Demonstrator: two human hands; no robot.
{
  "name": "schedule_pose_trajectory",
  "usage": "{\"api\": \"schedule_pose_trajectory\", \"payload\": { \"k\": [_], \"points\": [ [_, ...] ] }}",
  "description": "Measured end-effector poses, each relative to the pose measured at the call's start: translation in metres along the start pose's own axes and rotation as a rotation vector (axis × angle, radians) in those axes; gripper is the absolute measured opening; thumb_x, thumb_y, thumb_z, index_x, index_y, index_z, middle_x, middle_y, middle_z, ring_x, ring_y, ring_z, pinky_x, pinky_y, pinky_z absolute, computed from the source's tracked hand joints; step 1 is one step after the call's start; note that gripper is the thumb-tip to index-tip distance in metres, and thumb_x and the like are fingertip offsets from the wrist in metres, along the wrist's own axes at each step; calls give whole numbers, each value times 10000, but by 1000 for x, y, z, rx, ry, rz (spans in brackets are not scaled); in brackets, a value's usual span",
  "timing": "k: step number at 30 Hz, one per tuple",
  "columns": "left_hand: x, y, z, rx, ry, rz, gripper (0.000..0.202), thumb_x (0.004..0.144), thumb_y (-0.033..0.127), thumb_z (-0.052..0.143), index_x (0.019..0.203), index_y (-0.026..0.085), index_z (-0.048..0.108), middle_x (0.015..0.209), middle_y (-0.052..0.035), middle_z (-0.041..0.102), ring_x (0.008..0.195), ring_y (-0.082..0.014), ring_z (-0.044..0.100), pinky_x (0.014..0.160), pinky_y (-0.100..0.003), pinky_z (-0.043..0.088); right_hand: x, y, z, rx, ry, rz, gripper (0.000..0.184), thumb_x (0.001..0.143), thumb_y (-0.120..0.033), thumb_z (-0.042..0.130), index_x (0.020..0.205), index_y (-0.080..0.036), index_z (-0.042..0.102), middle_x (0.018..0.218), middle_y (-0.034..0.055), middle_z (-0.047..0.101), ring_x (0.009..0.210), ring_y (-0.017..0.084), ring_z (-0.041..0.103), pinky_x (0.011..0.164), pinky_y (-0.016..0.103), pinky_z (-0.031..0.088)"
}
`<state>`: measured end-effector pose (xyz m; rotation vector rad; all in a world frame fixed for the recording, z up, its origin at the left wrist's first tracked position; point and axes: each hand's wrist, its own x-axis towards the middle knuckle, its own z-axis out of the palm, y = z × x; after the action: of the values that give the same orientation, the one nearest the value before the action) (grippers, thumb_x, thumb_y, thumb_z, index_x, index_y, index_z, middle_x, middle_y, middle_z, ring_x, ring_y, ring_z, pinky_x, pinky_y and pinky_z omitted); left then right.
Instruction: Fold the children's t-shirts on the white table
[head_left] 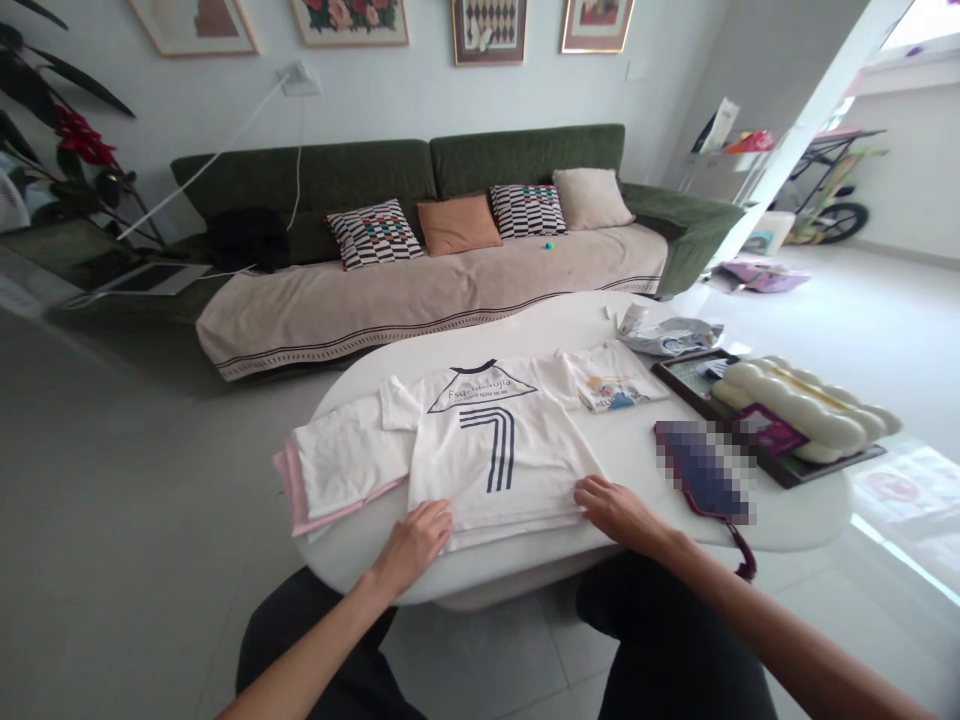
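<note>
A white jersey [491, 440] with a dark number 7 lies flat on the white oval table [540, 325], back side up. My left hand [416, 540] rests palm down on its lower left hem, fingers stretched flat. At the lower right hem, my right hand [615, 510] also lies flat on the cloth. Left of the jersey sits a stack of folded white and pink garments [334, 470]. A folded white shirt with a colourful print [615, 385] lies to the right, behind the jersey.
A dark tray [795, 465] holding a white puffy object [802, 405] stands at the table's right end, with a dark pouch [705, 470] beside it. Plastic packaging [671, 335] lies at the far right. A green sofa [450, 170] with cushions stands behind.
</note>
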<state>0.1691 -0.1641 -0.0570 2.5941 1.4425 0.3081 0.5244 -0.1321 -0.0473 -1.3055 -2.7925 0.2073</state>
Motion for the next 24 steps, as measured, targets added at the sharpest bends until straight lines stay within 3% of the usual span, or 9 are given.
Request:
{"api": "schedule_pose_trajectory", "payload": {
  "k": [9, 13, 18, 24],
  "points": [
    [-5, 5, 3, 103, 26, 19, 197, 804, 84, 439, 910, 157, 588, 1078, -87, 598, 981, -193, 559, 867, -341, 442, 3, -15, 12, -116, 25, 120, 173, 790, -77, 386, 795, -170, 532, 857, 69, 585, 857, 179, 495, 661, 245, 389],
    [5, 6, -5, 106, -18, -29, 183, 826, 114, 418, 886, 167, 582, 982, -65, 616, 898, -172, 576, 817, -313, 448, 9, -11, -2, -137, 50, 178, 167, 775, -83, 391, 791, -175, 530, 812, 57, 589, 784, 166, 518, 621, 237, 364],
    [8, 11, -12, 112, -62, 22, 158, 782, 274, 545, 906, 177, 566, 1016, -60, 590, 945, -200, 543, 838, -329, 418, 11, -4, -23, -109, 142, 210, 144, 785, -123, 379, 798, -185, 509, 782, 47, 588, 765, 158, 525, 642, 235, 347],
    [11, 14, -4, 173, -55, 44, 114, 812, 159, 452, 793, 170, 564, 904, -75, 603, 851, -202, 557, 806, -359, 408, 6, -6, -25, -79, 142, 228, 144, 777, -124, 380, 790, -195, 505, 755, 37, 594, 717, 151, 536, 616, 227, 335]
  ]
}}
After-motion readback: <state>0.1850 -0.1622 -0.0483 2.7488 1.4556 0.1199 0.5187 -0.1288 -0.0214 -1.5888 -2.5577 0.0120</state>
